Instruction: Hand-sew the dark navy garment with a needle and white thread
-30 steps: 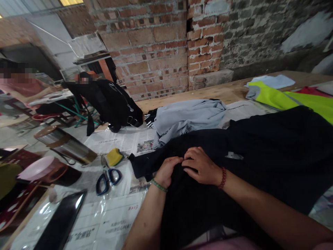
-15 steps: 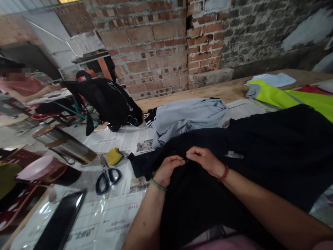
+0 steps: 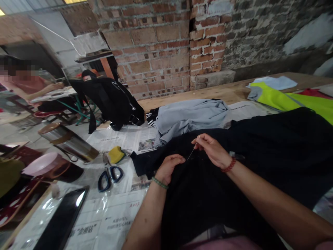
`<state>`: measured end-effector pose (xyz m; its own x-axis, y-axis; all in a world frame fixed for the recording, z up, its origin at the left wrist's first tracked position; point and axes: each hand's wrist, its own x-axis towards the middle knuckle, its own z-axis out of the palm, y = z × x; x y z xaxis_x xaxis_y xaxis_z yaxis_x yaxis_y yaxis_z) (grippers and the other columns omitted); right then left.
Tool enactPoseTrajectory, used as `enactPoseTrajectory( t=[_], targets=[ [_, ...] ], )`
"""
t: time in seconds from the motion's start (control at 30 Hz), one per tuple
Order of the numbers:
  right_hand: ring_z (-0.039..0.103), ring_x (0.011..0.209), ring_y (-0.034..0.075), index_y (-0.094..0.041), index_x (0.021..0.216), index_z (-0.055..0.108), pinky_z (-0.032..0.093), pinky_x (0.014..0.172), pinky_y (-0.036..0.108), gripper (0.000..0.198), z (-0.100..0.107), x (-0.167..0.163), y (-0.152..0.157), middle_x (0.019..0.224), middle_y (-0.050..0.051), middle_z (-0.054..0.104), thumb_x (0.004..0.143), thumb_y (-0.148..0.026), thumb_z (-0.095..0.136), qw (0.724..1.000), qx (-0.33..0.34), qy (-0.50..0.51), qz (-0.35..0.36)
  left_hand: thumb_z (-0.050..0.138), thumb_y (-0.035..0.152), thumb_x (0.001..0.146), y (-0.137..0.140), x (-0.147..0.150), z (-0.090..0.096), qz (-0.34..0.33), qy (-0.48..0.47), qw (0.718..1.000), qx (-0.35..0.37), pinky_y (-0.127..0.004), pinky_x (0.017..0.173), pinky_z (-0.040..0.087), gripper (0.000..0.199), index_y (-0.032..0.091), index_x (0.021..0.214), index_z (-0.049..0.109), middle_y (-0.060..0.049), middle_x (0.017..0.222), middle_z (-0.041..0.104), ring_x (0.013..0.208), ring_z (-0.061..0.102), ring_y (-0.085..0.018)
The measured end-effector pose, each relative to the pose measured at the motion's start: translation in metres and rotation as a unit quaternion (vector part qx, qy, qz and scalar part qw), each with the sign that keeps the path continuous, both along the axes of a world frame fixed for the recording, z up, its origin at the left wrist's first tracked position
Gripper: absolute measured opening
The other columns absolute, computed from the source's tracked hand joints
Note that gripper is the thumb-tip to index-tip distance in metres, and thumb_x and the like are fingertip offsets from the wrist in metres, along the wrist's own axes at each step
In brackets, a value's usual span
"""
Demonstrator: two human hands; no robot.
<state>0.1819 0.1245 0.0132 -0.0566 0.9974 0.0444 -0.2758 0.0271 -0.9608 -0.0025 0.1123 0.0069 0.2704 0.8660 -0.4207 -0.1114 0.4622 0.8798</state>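
Dark navy cloth (image 3: 273,146), which looks like a garment, is spread over the table and toward my lap. My left hand (image 3: 168,168), with a green bead bracelet, is closed in a pinch on a fold of it. Just up and to the right, my right hand (image 3: 209,149), wearing a red bead bracelet, pinches a sewing needle (image 3: 199,137) that shows only as a small glint. A thin pale thread (image 3: 191,153) slants from those fingers down to the cloth beside my left fingertips. A small clear scrap (image 3: 236,155) lies on the cloth behind my right wrist.
Left on the newspaper are scissors (image 3: 105,178), a yellow sponge (image 3: 116,154), a phone (image 3: 62,218), a steel flask (image 3: 70,140) and a pink-lidded cup (image 3: 43,163). Behind lie a black bag (image 3: 111,100), grey clothing (image 3: 192,113) and a neon-yellow garment (image 3: 275,95). Another person sits far left.
My right hand has moved up and slightly right, away from my left hand, and thread now stretches between it and the cloth. My left hand keeps its pinch; the view has shifted slightly.
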Motion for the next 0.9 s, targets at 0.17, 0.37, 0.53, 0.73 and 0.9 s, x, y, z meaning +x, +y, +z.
enactPoseTrajectory(
  t=[0.17,0.37,0.53,0.73,0.9],
  targets=[
    [0.057,0.048,0.011,-0.021,0.081,0.042,0.04,0.041,0.021,0.012,0.032,0.007,0.017,0.065,-0.002,0.061,0.081,-0.03,0.05,0.991,-0.073,0.08,0.075,0.068,0.017,0.054,0.001,-0.001,0.001,0.013,0.004,1.0,0.001,-0.022,0.05,0.039,0.008,0.015,0.06,0.063,0.002,0.051,0.061,0.046,0.053,-0.011],
    [0.063,0.061,0.012,-0.017,0.078,0.046,0.052,0.058,0.026,0.008,0.05,0.018,0.049,0.064,-0.001,0.06,0.083,-0.013,0.044,0.989,-0.093,0.111,0.033,0.068,0.018,0.054,0.002,-0.003,0.0,0.015,-0.008,1.0,0.011,-0.022,0.049,0.038,0.007,0.015,0.059,0.063,0.003,0.05,0.06,0.045,0.052,-0.01],
    [0.064,0.066,0.013,-0.017,0.076,0.047,0.053,0.07,0.032,0.01,0.058,0.028,0.063,0.065,-0.001,0.06,0.082,-0.009,0.044,0.989,-0.043,0.14,0.001,0.067,0.019,0.055,0.002,-0.005,-0.001,0.008,-0.006,1.0,0.019,-0.022,0.048,0.037,0.007,0.015,0.06,0.064,0.003,0.049,0.059,0.045,0.051,-0.01],
    [0.064,0.065,0.013,-0.017,0.074,0.045,0.053,0.069,0.032,0.01,0.064,0.034,0.067,0.064,-0.002,0.058,0.08,-0.009,0.045,0.986,0.038,0.144,-0.08,0.068,0.019,0.056,0.002,-0.005,-0.002,0.009,-0.006,0.999,0.031,-0.022,0.051,0.038,0.007,0.014,0.06,0.064,0.002,0.052,0.06,0.048,0.052,-0.01],
    [0.062,0.06,0.01,-0.019,0.075,0.043,0.053,0.065,0.03,0.008,0.07,0.037,0.072,0.063,-0.005,0.056,0.077,-0.015,0.05,0.977,0.101,0.114,-0.152,0.068,0.019,0.055,0.002,-0.005,-0.001,0.011,0.008,0.999,0.038,-0.022,0.05,0.037,0.008,0.015,0.059,0.063,0.003,0.05,0.059,0.047,0.051,-0.01]
  ],
)
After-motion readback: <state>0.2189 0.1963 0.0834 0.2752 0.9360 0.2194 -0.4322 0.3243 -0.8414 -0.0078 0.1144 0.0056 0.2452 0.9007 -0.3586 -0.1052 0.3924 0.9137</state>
